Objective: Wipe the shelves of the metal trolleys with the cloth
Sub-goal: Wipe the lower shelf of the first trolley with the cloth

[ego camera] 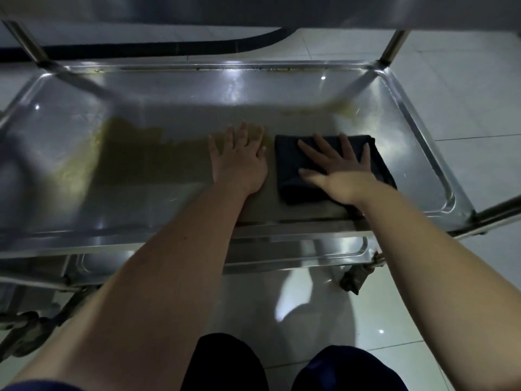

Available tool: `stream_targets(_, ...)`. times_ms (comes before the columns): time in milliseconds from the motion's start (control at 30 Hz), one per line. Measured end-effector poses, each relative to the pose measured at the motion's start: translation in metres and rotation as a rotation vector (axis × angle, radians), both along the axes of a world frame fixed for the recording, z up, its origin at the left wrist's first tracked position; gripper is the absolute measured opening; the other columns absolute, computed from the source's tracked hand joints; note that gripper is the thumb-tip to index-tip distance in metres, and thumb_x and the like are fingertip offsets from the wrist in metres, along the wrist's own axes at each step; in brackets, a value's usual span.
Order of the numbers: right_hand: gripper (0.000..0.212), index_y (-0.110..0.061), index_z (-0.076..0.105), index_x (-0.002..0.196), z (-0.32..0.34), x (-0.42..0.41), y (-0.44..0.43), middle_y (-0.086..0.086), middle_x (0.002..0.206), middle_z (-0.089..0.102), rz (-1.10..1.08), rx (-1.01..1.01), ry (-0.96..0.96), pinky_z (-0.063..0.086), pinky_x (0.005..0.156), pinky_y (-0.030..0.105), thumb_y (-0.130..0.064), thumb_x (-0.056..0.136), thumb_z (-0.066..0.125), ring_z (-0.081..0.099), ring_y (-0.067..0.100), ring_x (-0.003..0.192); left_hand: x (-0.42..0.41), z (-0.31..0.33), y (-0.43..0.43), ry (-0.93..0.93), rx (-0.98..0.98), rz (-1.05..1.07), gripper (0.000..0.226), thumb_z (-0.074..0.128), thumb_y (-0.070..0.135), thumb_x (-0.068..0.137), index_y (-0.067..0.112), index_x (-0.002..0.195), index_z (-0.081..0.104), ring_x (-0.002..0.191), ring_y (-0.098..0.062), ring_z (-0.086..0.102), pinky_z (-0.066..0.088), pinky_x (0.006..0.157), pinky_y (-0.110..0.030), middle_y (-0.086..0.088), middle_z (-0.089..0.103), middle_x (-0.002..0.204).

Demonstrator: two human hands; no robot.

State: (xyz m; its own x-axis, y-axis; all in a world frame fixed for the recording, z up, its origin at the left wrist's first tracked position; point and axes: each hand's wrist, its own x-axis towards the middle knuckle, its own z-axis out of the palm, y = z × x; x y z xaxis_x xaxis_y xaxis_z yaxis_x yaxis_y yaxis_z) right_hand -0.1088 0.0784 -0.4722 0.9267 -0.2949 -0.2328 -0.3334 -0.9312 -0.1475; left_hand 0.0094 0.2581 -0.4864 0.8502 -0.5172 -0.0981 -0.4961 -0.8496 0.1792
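Now, trolley (392,49): bare steel, seen from above. The person crouches at its front long side, knees low in view.
Shelf (282,88): the middle tray, with a raised rim. Its long axis runs left to right across the view, and an upper shelf overhangs the far side.
Lower shelf (310,249): shows under the front rim. Judged not yet reached.
Stain (127,148): a wide yellow-brown patch on the left half of the tray. Its right edge runs up to the left hand.
Streak (324,108): a thinner yellowish smear on the far side of the tray, beyond the cloth.
Cloth (290,165): dark, folded into a rough square and lying flat on the tray. It sits right of centre near the front rim, just beside the left hand and apart from it.
Right hand (338,170): palm down on the cloth with fingers straight and spread, pressing rather than clutching.
Left hand (239,159): flat on bare steel with fingers straight, holding nothing. It reads as a brace.
Bearing: the big stain lies to the left of the cloth along the tray's long axis, and the left hand sits between the two.
Judgement: the right hand is the working hand. A leftward stroke probably needs the left hand lifted or shifted out of the way first, while the streak is open to a push away from the body.
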Motion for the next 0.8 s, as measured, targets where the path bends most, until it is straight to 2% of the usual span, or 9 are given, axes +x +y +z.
stream_targets(200, 0.062, -0.057, -0.006, 0.149, -0.003, 0.070, -0.027, -0.020, 0.163, -0.011, -0.027, -0.084, -0.022, -0.009, 0.112, 0.070, -0.070, 0.095, 0.023, -0.012, 0.033, 0.151, 0.000, -0.001, -0.001, -0.029, 0.029, -0.005, 0.053, 0.013, 0.043, 0.106, 0.034, 0.158, 0.007, 0.153, -0.027, -0.006, -0.007, 0.119, -0.060, 0.001, -0.005, 0.167)
stream_targets(367, 0.060, -0.058, -0.009, 0.148, 0.001, 0.075, -0.017, -0.014, 0.163, -0.015, -0.090, -0.154, 0.031, -0.011, 0.107, 0.075, -0.070, 0.096, 0.017, -0.016, 0.040, 0.148, 0.001, 0.001, -0.005, -0.003, 0.044, -0.009, 0.053, 0.013, 0.042, 0.107, 0.035, 0.159, 0.005, 0.153, -0.026, -0.008, -0.006, 0.119, -0.060, 0.003, -0.007, 0.167)
stream_targets(500, 0.062, -0.058, -0.008, 0.148, 0.003, 0.073, -0.003, -0.009, 0.164, -0.015, -0.190, -0.052, 0.028, -0.010, 0.108, 0.074, -0.073, 0.094, 0.018, -0.018, 0.044, 0.147, 0.032, 0.013, -0.011, 0.023, 0.057, -0.036, 0.053, 0.015, 0.040, 0.107, 0.034, 0.159, 0.007, 0.153, -0.029, -0.006, -0.002, 0.119, -0.059, 0.002, -0.003, 0.167)
stream_targets(633, 0.072, -0.060, -0.007, 0.147, -0.008, 0.073, -0.004, -0.007, 0.165, -0.013, -0.173, -0.096, -0.011, -0.011, 0.107, 0.075, -0.085, 0.084, 0.015, -0.017, 0.046, 0.146, 0.054, 0.008, -0.023, 0.016, 0.058, -0.049, 0.054, 0.013, 0.045, 0.106, 0.036, 0.158, 0.004, 0.152, -0.030, -0.012, -0.004, 0.116, -0.066, 0.003, -0.010, 0.166)
stream_targets(800, 0.071, -0.058, -0.002, 0.149, -0.009, 0.092, -0.012, -0.004, 0.166, -0.009, -0.146, -0.110, -0.050, -0.010, 0.109, 0.074, -0.083, 0.086, 0.020, -0.014, 0.047, 0.147, 0.058, -0.001, -0.032, -0.037, 0.061, -0.018, 0.055, 0.009, 0.052, 0.104, 0.041, 0.157, 0.000, 0.152, -0.032, -0.010, -0.003, 0.114, -0.070, 0.003, -0.011, 0.166)
